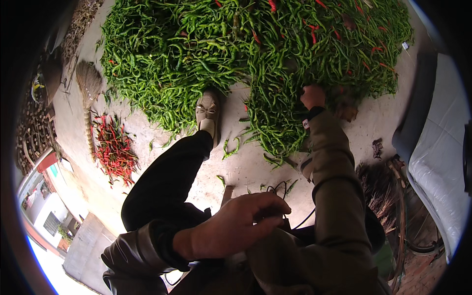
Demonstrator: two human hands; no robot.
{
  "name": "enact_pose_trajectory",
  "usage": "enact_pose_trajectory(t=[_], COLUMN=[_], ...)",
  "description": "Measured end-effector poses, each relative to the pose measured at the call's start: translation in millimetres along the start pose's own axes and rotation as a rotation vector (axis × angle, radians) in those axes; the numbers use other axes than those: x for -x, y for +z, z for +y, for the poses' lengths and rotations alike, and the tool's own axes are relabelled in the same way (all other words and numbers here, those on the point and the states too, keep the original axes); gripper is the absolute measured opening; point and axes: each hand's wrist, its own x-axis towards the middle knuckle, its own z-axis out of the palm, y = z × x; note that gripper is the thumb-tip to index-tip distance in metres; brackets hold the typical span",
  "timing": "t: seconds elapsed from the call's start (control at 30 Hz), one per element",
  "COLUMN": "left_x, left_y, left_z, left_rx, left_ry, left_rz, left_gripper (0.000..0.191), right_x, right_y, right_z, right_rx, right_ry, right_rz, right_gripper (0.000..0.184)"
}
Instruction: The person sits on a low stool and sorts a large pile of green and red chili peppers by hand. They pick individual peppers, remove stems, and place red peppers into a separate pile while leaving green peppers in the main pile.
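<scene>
A wide heap of green chilli peppers [177, 66] covers the floor in front of me, with some red chillies [313, 36] scattered through it. My right hand [313, 96] reaches to the heap's near right part, its fingers curled against the peppers. Whether anything is in that hand is hidden. Close to my body, above my lap, hovers my left hand [236, 225]. Its fingers bend loosely, a gap shows between them and the thumb, and nothing is seen in it.
A smaller pile of red chillies [115, 149] lies left, beside a straw broom [88, 84]. My shoe [207, 110] stands against the green heap. Loose green peppers [231, 148] lie on the concrete floor [206, 177]. On the right are a plastic-wrapped panel [438, 151] and dry brush [376, 195].
</scene>
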Motion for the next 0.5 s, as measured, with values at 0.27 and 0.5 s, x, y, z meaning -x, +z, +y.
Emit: enact_pose_trajectory(t=[0.27,0.5], left_x=[2,3], left_y=[3,0], left_z=[-9,-11], left_rx=[-0.01,-0.03], left_ry=[0.072,0.065], left_rz=[0.035,0.062], left_gripper=[0.022,0.021], right_x=[21,26], right_y=[6,13], right_z=[-13,-23], right_rx=[-0.103,-0.174], right_ry=[-0.067,-0.015], right_rz=[0.236,0.288], right_gripper=[0.018,0.028])
